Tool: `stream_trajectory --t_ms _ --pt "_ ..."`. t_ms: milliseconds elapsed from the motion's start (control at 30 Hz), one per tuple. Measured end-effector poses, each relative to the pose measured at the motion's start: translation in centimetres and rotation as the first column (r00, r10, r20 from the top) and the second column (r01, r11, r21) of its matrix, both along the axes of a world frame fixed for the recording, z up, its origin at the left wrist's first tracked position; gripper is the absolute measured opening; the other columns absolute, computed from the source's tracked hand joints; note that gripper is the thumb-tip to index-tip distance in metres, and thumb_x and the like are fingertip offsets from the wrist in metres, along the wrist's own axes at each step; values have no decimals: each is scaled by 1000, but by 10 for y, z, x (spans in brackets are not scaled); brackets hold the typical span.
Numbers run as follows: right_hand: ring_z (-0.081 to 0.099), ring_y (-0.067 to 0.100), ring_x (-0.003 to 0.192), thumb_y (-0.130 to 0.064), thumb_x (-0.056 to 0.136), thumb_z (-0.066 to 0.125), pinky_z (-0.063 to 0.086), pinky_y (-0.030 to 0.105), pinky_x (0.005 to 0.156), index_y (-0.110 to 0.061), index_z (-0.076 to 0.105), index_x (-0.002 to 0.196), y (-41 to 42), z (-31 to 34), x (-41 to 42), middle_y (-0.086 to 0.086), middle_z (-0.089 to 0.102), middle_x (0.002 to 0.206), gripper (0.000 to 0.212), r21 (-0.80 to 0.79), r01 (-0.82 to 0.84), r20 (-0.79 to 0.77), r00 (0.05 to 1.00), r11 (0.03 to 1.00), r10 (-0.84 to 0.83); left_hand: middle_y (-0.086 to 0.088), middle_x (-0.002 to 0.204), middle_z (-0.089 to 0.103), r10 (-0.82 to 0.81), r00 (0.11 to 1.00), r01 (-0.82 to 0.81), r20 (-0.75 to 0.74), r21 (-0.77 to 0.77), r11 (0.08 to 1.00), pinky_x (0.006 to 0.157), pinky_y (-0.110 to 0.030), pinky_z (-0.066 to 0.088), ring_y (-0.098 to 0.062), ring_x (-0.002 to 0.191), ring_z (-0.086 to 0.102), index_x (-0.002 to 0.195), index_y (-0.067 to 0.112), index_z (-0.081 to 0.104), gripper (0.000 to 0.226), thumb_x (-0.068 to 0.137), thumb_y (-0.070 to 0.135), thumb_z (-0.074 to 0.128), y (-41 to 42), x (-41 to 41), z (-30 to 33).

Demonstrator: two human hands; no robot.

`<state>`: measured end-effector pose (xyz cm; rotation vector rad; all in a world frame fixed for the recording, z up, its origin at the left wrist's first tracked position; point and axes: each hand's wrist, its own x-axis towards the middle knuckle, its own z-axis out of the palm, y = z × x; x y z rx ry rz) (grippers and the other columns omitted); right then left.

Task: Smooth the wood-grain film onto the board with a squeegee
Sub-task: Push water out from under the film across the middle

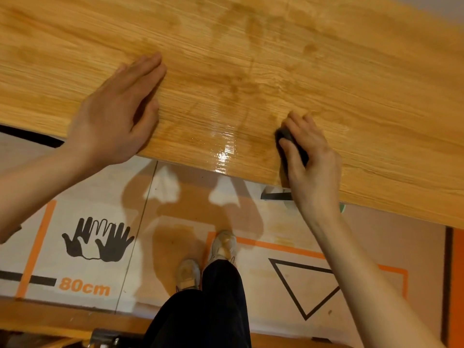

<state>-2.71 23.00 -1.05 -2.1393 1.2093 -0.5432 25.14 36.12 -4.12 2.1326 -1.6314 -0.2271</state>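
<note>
A long board covered in glossy wood-grain film [251, 71] fills the upper half of the view, its near edge running from left down to the right. My left hand [118, 114] lies flat on the film near that edge, fingers together and pointing up-right. My right hand [311, 162] grips a dark squeegee [292, 144] pressed on the film close to the near edge; most of the tool is hidden under my fingers. A bright glare patch sits on the film just left of the squeegee.
Below the board is a floor sheet [100, 222] printed with black hand symbols, "80cm", orange lines and a black triangle. My feet in light shoes [223, 244] and dark trousers stand under the board edge. A wooden strip runs along the bottom.
</note>
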Motion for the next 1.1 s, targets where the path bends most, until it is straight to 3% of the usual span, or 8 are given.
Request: stream_trajectory --t_ms 67,133,333,533,767,933,1000,1100 --pt "36 23 142 -13 96 57 15 41 122 -11 60 130 -14 0 12 3 54 141 35 -38 43 14 999 998 -43 -3 166 27 7 1000 -7 -4 0 1000 127 -27 10 -14 154 21 157 9 34 56 106 32 34 1 0 0" --pt "37 25 141 -15 96 58 23 49 119 -10 63 128 0 -3 3 4 56 139 32 -86 6 14 1000 996 -5 -5 165 28 -14 1000 14 -1 -7 1000 128 -33 14 -21 154 24 157 8 35 55 106 29 36 2 0 0" --pt "29 20 145 -6 96 57 24 43 119 -5 57 132 15 -6 -31 4 49 144 37 -92 -349 -59 937 933 345 -8 166 28 -21 1000 21 -2 26 999 127 -46 19 -26 154 25 156 7 35 57 104 31 34 0 1 3" --pt "28 22 145 -15 100 51 15 35 122 -8 56 135 -27 -7 18 4 48 146 35 -46 -204 -35 979 978 203 -8 165 30 -9 1000 9 15 46 999 125 -50 22 -24 154 27 155 6 37 55 103 25 35 0 1 4" --pt "31 27 144 -15 99 49 17 37 122 -7 57 133 4 -8 -12 5 50 144 36 -39 -507 -21 862 861 507 -10 164 31 0 1000 -1 22 55 998 125 -50 23 -25 154 27 155 5 37 54 105 27 36 -1 -1 7" --pt "22 18 147 -24 103 47 6 25 121 -11 53 138 -35 -6 50 2 45 149 38 -32 -306 -63 951 952 303 -7 165 30 14 1000 -14 1 72 997 127 -46 20 -22 155 25 155 7 37 54 106 29 35 0 -2 9" --pt "21 18 147 -27 102 48 10 31 123 -11 52 138 -14 -4 41 2 44 149 40 -34 -302 -61 952 953 300 -7 165 30 9 1000 -9 -4 67 998 127 -46 20 -23 155 25 155 7 37 53 106 28 36 1 -3 9" --pt "29 27 145 -19 100 47 18 41 122 -6 54 135 33 -6 7 7 47 146 38 -76 -459 -90 887 885 452 -8 165 29 2 1000 -1 -18 55 998 126 -48 20 -23 155 25 155 6 38 53 105 24 38 0 -2 8"
